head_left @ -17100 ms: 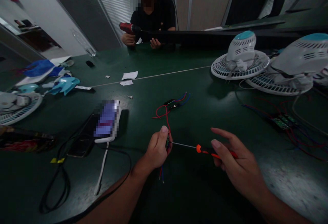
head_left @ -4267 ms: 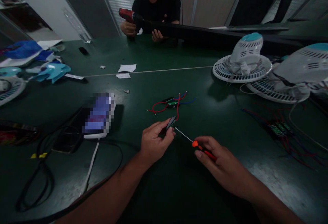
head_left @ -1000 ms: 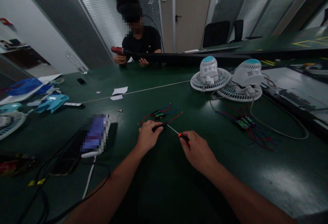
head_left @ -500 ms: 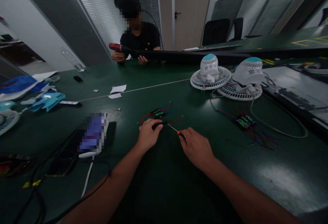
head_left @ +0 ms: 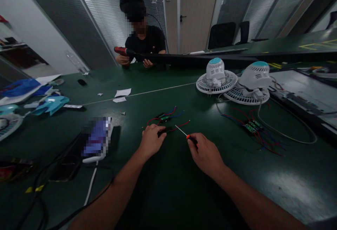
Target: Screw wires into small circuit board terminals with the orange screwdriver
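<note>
The black module (head_left: 165, 130) sat at the fingertips of our left hand (head_left: 152, 139), near the middle of the green table (head_left: 163, 191), just on the near side of a pair of wired circuit boards (head_left: 165, 119). We pinched it between thumb and forefinger; whether it touched the tabletop we could not tell, and the other left fingers were largely hidden. A red wire (head_left: 184, 123) ran out from its end toward the right.

In our right hand (head_left: 206, 153) we gripped the screwdriver (head_left: 187, 137), thumb and fingers closed about its black and orange handle, the lower fingers out of our sight. Its thin shaft slanted up and left, the tip just beside the module but apart from it; we could not tell whether the shaft touched the wire.

To our right lay a cluster of green boards (head_left: 251, 126) with red and blue leads, nearer us than two white fans (head_left: 216, 74). Across from us, a person (head_left: 146, 40) in black held a red drill (head_left: 120, 51) at the end of a long black bar (head_left: 181, 60).
</note>
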The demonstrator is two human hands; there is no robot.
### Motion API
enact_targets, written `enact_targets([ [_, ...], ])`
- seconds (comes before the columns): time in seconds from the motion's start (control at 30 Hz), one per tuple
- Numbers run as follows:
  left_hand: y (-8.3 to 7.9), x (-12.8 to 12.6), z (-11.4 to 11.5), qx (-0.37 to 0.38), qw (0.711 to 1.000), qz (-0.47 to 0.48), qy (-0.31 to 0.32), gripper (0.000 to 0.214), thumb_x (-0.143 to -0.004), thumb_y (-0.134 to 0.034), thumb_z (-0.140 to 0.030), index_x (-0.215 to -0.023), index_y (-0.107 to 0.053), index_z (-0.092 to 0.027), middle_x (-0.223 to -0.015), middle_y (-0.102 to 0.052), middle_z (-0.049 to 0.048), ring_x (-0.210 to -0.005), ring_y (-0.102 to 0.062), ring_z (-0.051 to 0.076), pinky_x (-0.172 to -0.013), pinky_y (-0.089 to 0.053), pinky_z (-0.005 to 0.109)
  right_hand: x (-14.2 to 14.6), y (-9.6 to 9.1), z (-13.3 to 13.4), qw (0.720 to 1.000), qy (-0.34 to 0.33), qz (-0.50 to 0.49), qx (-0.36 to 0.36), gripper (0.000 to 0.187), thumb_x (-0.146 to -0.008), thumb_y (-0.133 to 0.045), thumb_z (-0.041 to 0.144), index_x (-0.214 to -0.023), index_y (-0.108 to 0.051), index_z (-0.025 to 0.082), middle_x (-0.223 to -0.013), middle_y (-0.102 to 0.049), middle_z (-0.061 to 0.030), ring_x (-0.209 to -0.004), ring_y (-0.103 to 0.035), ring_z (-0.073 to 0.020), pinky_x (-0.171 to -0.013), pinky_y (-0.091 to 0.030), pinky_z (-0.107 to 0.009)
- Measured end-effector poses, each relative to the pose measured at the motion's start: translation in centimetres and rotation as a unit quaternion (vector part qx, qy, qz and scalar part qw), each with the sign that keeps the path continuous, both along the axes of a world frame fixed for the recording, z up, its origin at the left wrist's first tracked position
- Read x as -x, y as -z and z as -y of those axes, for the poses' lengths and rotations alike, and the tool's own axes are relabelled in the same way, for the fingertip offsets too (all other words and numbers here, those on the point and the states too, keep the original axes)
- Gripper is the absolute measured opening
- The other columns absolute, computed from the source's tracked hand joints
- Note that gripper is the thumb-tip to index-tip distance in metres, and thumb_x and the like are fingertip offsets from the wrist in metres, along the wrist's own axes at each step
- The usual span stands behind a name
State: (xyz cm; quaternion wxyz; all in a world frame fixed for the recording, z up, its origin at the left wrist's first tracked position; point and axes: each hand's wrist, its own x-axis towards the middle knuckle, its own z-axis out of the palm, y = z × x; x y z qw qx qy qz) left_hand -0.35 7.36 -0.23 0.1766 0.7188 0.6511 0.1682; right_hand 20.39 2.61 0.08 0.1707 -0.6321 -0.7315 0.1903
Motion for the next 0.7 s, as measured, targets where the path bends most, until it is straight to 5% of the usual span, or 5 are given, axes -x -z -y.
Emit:
enact_targets([
  [0.2,0.7,0.1,-0.4,-0.011,0.996,0.086,-0.025,0.026,-0.08,-0.061,-0.023,-0.104,-0.071,-0.021,-0.098,-0.067,0.0061,-0.089,-0.062,0.02,-0.082,-0.05,0.033,0.0,-0.4,0.9,0.999,-0.028,-0.021,-0.009,0.021,-0.093,-0.047,0.025,-0.105,-0.063,0.018,-0.098,-0.068,-0.0069,-0.083,-0.066,-0.0183,-0.071,-0.05,-0.03],
  [0.7,1.0,0.1,-0.7,0.006,0.996,0.092,-0.02,0.027,-0.08,-0.061,-0.028,-0.103,-0.072,-0.019,-0.094,-0.069,0.0062,-0.082,-0.063,0.019,-0.078,-0.051,0.032,0.8,-0.4,0.7,0.999,-0.047,-0.001,0.004,0.021,-0.093,-0.045,0.024,-0.102,-0.063,0.018,-0.094,-0.068,-0.0069,-0.079,-0.065,-0.0186,-0.07,-0.047,-0.029],
])
